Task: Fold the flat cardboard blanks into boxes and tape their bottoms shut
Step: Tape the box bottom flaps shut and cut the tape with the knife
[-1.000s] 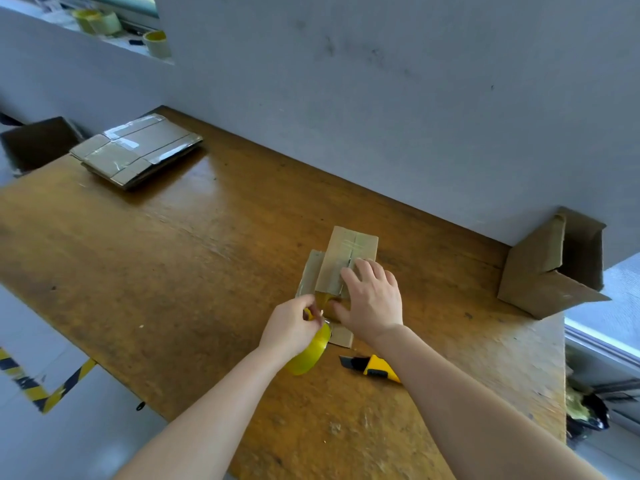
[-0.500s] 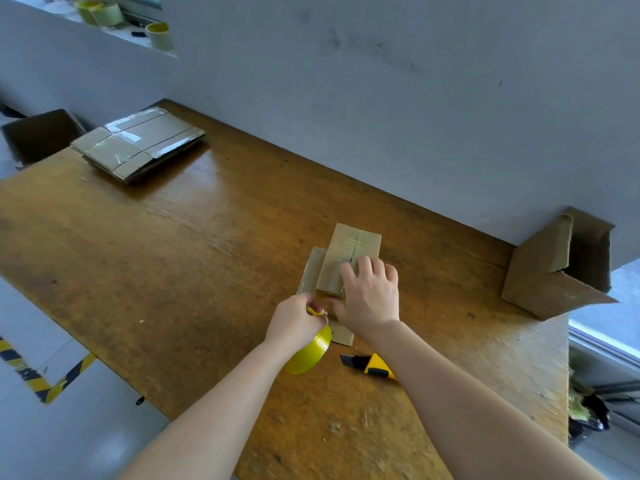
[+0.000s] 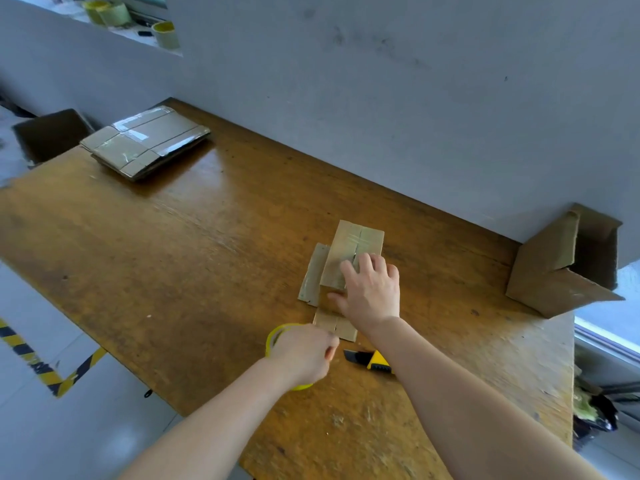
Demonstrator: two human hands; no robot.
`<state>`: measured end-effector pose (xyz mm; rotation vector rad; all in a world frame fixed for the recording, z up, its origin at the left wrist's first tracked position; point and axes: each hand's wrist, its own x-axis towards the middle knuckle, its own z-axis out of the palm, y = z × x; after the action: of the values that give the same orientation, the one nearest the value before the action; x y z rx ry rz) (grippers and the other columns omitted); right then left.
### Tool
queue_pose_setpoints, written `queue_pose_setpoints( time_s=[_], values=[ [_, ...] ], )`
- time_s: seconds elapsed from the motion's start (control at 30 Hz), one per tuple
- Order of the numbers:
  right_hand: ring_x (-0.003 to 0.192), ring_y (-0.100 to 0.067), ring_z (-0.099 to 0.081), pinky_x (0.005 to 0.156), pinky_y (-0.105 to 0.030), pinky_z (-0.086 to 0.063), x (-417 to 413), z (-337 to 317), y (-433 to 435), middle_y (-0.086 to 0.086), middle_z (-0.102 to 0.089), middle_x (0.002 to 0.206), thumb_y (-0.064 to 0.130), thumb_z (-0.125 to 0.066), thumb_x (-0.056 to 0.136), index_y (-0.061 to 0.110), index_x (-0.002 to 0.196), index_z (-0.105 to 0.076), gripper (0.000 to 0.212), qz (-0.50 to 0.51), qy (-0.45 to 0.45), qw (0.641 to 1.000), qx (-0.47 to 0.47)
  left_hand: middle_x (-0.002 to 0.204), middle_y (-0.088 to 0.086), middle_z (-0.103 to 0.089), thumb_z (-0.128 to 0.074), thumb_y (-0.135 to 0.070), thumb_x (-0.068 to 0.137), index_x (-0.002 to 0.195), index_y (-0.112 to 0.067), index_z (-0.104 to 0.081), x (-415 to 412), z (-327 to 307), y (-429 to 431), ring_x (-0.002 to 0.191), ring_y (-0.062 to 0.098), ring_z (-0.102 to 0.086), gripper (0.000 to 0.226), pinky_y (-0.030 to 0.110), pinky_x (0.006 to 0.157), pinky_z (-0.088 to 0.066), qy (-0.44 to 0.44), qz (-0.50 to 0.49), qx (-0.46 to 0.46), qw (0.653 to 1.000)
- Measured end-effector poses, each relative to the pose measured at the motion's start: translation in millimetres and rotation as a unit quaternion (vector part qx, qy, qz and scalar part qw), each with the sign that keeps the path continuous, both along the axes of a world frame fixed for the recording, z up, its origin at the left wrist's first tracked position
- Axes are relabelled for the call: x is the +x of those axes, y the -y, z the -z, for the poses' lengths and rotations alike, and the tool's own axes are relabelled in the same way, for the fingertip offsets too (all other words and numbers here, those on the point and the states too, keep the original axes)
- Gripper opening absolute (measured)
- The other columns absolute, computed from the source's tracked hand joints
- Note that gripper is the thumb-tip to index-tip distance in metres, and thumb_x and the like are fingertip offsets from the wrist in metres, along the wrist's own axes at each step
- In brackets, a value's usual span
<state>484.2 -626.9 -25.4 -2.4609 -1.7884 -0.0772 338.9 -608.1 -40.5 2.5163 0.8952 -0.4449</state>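
A person's right hand (image 3: 372, 292), fingers spread flat, presses down on a small cardboard box (image 3: 353, 244) lying right of centre on the wooden worktop (image 3: 173, 254), nearer its back edge, while the left hand (image 3: 304, 356) curls round a yellow tape roll (image 3: 277, 336) closer to the front edge. A yellow-and-black knife (image 3: 367, 360) lies beside the right forearm. A stack of flat blanks (image 3: 145, 142) sits at the far left corner, an open carton (image 3: 554, 278) at the far right corner

Bare wooden table (image 3: 156, 244) lies open well to the left of my left hand (image 3: 304, 355), which grips the tape roll (image 3: 273, 336). A utility knife (image 3: 372, 362) lies just to its right. Beyond my right hand (image 3: 372, 292) the grey wall (image 3: 381, 98) closes the way; an open carton (image 3: 554, 282) stands farther right.
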Motion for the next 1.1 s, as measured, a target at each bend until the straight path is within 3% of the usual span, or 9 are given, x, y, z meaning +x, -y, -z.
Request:
queue_pose_setpoints(
  time_s=[0.1, 0.2, 0.37, 0.53, 0.9, 0.97, 1.0, 1.03, 1.1],
  values=[
    [0.118, -0.031, -0.045, 0.092, -0.046, -0.042, -0.3, 0.5, 1.3, -0.007, -0.055, 0.119, 0.055, -0.069, 0.076, 0.023, 0.113, -0.056, 0.051, 0.011, -0.008, 1.000, 0.009, 0.094, -0.001, -0.064, -0.056, -0.037, 0.091, 0.098, -0.023, -0.058, -6.6, 5.1, 5.3, 0.087, 0.020, -0.060, 0.016, 0.033, 0.069, -0.050, 0.058, -0.034, 0.071, 0.995],
    [0.126, -0.030, -0.041, 0.094, -0.045, -0.041, -1.5, 2.5, 4.9, -0.006, -0.053, 0.127, 0.053, -0.070, 0.077, 0.022, 0.117, -0.056, 0.052, 0.016, -0.022, 1.000, 0.016, 0.105, 0.001, -0.061, -0.060, -0.045, 0.088, 0.112, -0.021, -0.057, -16.7, 8.3, 3.6, 0.095, 0.021, -0.059, 0.034, 0.034, 0.076, -0.051, 0.059, 0.001, 0.060, 0.996],
    [0.135, -0.027, -0.033, 0.100, -0.043, -0.039, 0.5, 2.9, 8.0, -0.005, -0.045, 0.138, 0.051, -0.066, 0.082, 0.023, 0.125, -0.051, 0.053, 0.017, -0.036, 0.999, 0.002, 0.121, 0.002, -0.055, -0.058, -0.044, 0.090, 0.126, -0.020, -0.056, -29.4, 20.8, 14.3, 0.101, 0.020, -0.059, 0.044, 0.034, 0.081, -0.052, 0.049, 0.037, 0.012, 0.998],
    [0.139, -0.027, -0.029, 0.102, -0.042, -0.040, 0.7, 2.7, 10.2, -0.005, -0.042, 0.143, 0.049, -0.066, 0.084, 0.023, 0.130, -0.048, 0.055, 0.019, -0.049, 0.999, -0.002, 0.125, 0.008, -0.054, -0.053, -0.039, 0.094, 0.139, -0.017, -0.047, -31.3, 23.0, 14.5, 0.102, 0.026, -0.059, 0.050, 0.039, 0.080, -0.053, 0.026, 0.096, 0.053, 0.994],
    [0.142, -0.026, -0.025, 0.107, -0.043, -0.037, 1.9, -0.8, 9.1, -0.005, -0.039, 0.147, 0.048, -0.065, 0.085, 0.025, 0.133, -0.046, 0.057, 0.019, -0.076, 0.997, -0.013, 0.137, 0.006, -0.051, -0.062, -0.041, 0.088, 0.147, -0.018, -0.034, -30.9, 20.0, 8.8, 0.118, 0.023, -0.053, 0.069, 0.036, 0.088, -0.049, 0.032, 0.087, -0.005, 0.996],
    [0.141, -0.026, -0.026, 0.107, -0.043, -0.037, 2.1, -1.3, 9.1, -0.005, -0.039, 0.147, 0.048, -0.066, 0.085, 0.025, 0.133, -0.046, 0.056, 0.018, -0.077, 0.997, -0.011, 0.122, 0.005, -0.058, -0.066, -0.041, 0.085, 0.150, -0.018, -0.026, -29.7, 18.7, 9.3, 0.106, 0.022, -0.058, 0.080, 0.035, 0.081, -0.051, 0.033, 0.073, -0.010, 0.997],
    [0.141, -0.026, -0.027, 0.107, -0.043, -0.037, 2.2, -1.6, 9.2, -0.005, -0.039, 0.147, 0.048, -0.066, 0.085, 0.025, 0.133, -0.046, 0.057, 0.018, -0.076, 0.997, -0.012, 0.104, 0.003, -0.060, -0.069, -0.042, 0.083, 0.151, -0.018, -0.018, -28.6, 17.7, 9.3, 0.092, 0.019, -0.059, 0.089, 0.033, 0.074, -0.051, 0.033, 0.062, -0.013, 0.997],
    [0.141, -0.026, -0.027, 0.107, -0.043, -0.037, 2.3, -2.0, 9.0, -0.005, -0.040, 0.147, 0.048, -0.066, 0.085, 0.025, 0.133, -0.046, 0.057, 0.018, -0.076, 0.997, -0.012, 0.086, 0.000, -0.056, -0.071, -0.043, 0.080, 0.152, -0.017, -0.010, -27.4, 16.5, 9.0, 0.078, 0.016, -0.055, 0.097, 0.030, 0.066, -0.049, 0.031, 0.050, -0.016, 0.998],
    [0.141, -0.026, -0.027, 0.107, -0.043, -0.037, 2.8, -2.8, 8.8, -0.005, -0.039, 0.147, 0.049, -0.066, 0.084, 0.025, 0.133, -0.046, 0.057, 0.017, -0.076, 0.997, -0.015, 0.070, -0.005, -0.045, -0.074, -0.044, 0.078, 0.151, -0.018, -0.001, -26.2, 15.3, 8.2, 0.065, 0.010, -0.048, 0.107, 0.027, 0.059, -0.044, 0.024, 0.037, -0.021, 0.999]
  ],
)
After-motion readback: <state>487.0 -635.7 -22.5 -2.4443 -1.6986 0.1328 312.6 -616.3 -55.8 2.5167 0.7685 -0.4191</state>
